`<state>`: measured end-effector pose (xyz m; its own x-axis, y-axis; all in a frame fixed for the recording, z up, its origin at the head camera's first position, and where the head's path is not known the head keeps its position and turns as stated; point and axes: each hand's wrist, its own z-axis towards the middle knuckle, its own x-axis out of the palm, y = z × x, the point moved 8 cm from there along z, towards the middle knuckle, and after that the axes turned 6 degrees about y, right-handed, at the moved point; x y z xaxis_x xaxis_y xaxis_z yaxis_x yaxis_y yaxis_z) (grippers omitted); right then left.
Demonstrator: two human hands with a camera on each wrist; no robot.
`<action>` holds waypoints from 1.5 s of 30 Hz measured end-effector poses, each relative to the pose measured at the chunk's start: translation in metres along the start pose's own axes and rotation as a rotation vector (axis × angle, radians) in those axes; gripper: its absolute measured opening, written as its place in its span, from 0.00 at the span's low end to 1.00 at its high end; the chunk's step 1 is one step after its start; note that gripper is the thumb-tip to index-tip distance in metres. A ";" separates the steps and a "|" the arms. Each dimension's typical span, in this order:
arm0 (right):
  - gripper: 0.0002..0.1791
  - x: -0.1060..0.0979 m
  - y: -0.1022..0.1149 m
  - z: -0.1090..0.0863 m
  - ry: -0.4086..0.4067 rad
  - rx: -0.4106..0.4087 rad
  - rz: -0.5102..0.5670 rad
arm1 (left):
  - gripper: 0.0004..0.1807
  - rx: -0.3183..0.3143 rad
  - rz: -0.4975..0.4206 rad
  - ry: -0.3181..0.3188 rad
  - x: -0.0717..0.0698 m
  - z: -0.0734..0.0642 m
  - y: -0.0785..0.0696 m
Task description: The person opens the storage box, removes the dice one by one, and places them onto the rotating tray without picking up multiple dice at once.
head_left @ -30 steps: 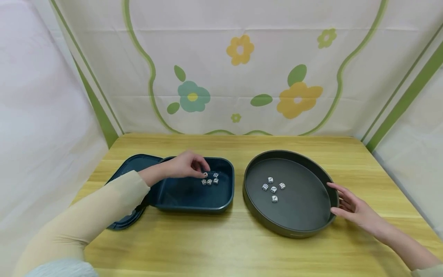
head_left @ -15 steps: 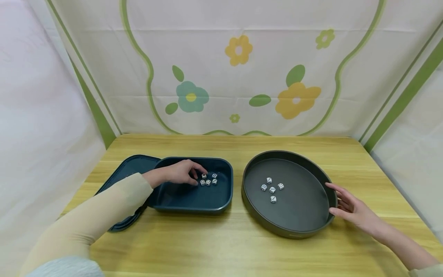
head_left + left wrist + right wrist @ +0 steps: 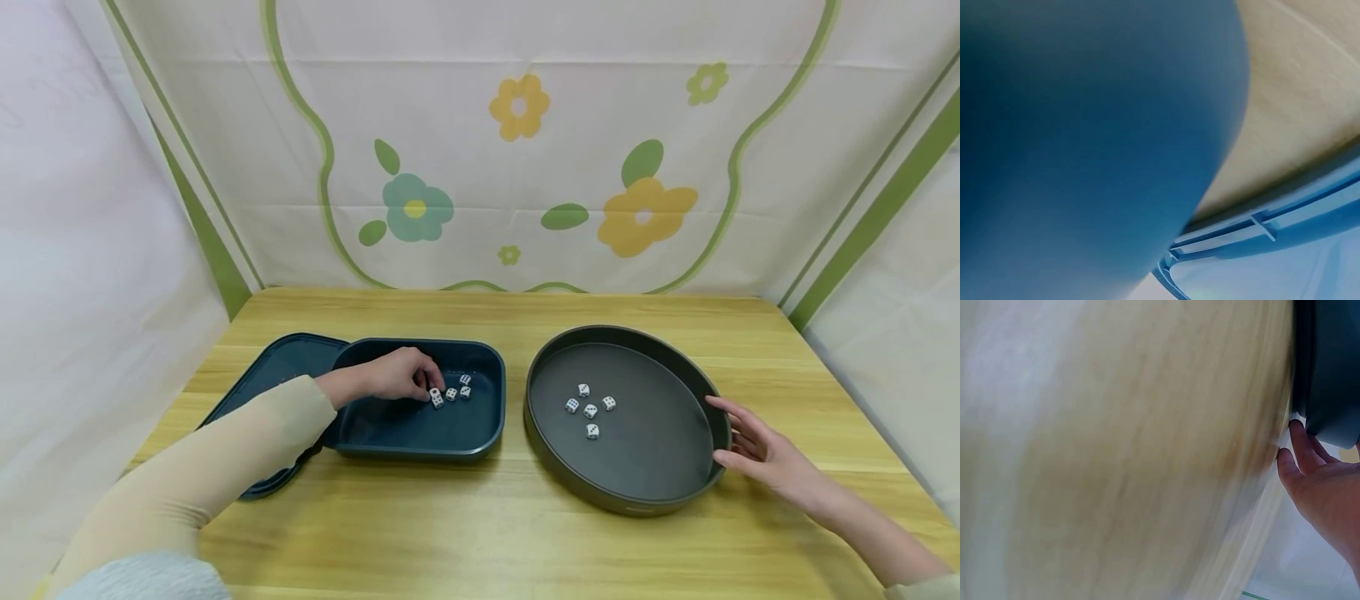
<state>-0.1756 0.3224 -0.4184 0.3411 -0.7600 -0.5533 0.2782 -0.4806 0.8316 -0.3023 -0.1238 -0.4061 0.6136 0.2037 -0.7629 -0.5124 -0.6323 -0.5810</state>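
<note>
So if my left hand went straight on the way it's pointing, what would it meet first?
Probably the pair of white dice right in front of your left hand, inside the blue container. Whether it's touching them already is hard to tell.

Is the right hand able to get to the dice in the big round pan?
Probably yes. The right hand is at the rim of the round pan, and nothing seems to block the dice, though they lie toward the pan's other side.

Left fingers (image 3: 432,370) curled downward
</note>
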 end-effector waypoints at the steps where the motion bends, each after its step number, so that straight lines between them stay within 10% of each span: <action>1: 0.39 0.000 0.000 0.000 -0.001 0.000 -0.001 | 0.10 0.001 -0.001 -0.003 0.000 0.000 0.000; 17: 0.39 0.000 -0.001 -0.001 -0.007 0.013 -0.003 | 0.08 -0.018 -0.037 -0.065 -0.018 -0.009 -0.010; 28: 0.39 0.000 -0.002 -0.002 -0.007 0.030 0.003 | 0.09 0.129 -0.061 -0.069 -0.043 -0.004 -0.069; 45: 0.39 0.002 0.003 0.002 -0.008 0.025 0.007 | 0.06 0.303 0.049 0.034 -0.024 0.062 -0.149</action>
<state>-0.1759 0.3181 -0.4171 0.3359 -0.7667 -0.5471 0.2532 -0.4859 0.8365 -0.2785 0.0118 -0.3187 0.6010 0.1497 -0.7851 -0.6946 -0.3879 -0.6058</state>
